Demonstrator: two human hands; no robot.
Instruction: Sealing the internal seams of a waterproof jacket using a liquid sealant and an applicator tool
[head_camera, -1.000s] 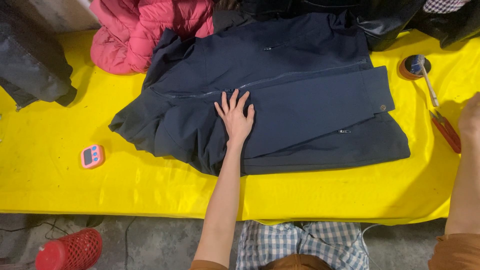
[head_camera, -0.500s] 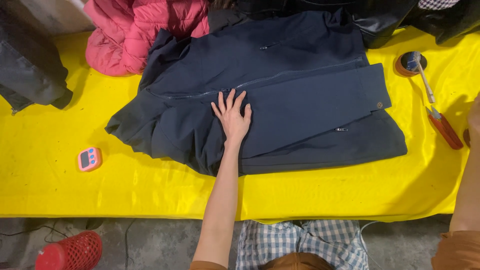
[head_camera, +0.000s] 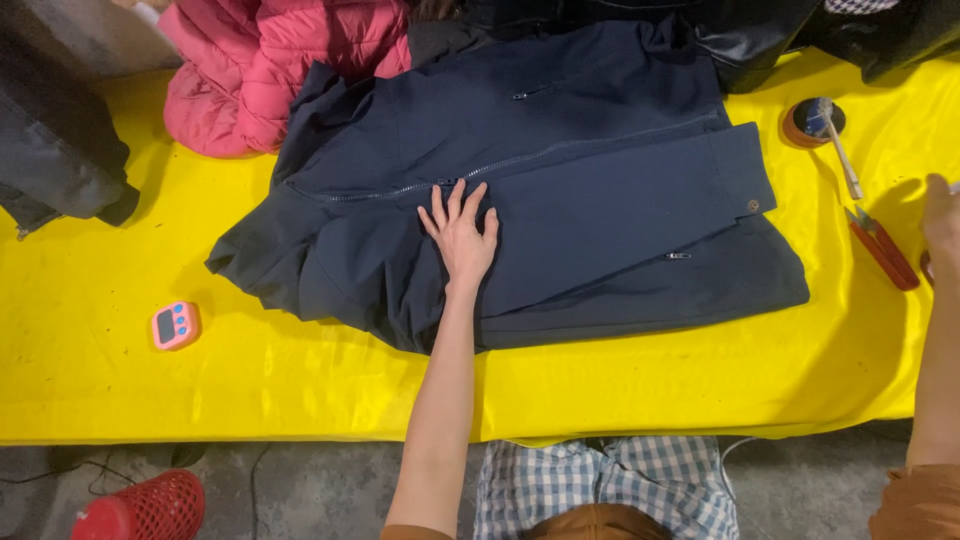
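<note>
My left hand (head_camera: 460, 235) lies flat on the navy jacket (head_camera: 520, 200), fingers (head_camera: 440, 210) spread wide and pressing down, gripping nothing; the palm sits on the folded-over sleeve (head_camera: 620, 215), just below the zip line (head_camera: 500, 165). The jacket is directly under these fingers and stretches away to both sides of them, its long axis running left to right across the yellow surface (head_camera: 250, 370), with the cuffed sleeve end well off to the right of my fingers and the bunched shoulder part to their left. My right hand (head_camera: 940, 215) is at the far right edge of view, well apart from the jacket and only partly seen, so I cannot tell how far its fingers are open or whether they hold anything; it hovers just beside the red-handled scissors (head_camera: 880, 245), with a roll of tape (head_camera: 810, 120) and a brush (head_camera: 840, 150) lying beyond it. So the left hand is the one on the jacket, and the right is nearer the tools than the cloth. Off to the left of my fingers, near the jacket's edge, sits a small pink timer (head_camera: 175, 325); beyond them, a pink puffer coat (head_camera: 270, 60) touches the jacket's top corner.
</note>
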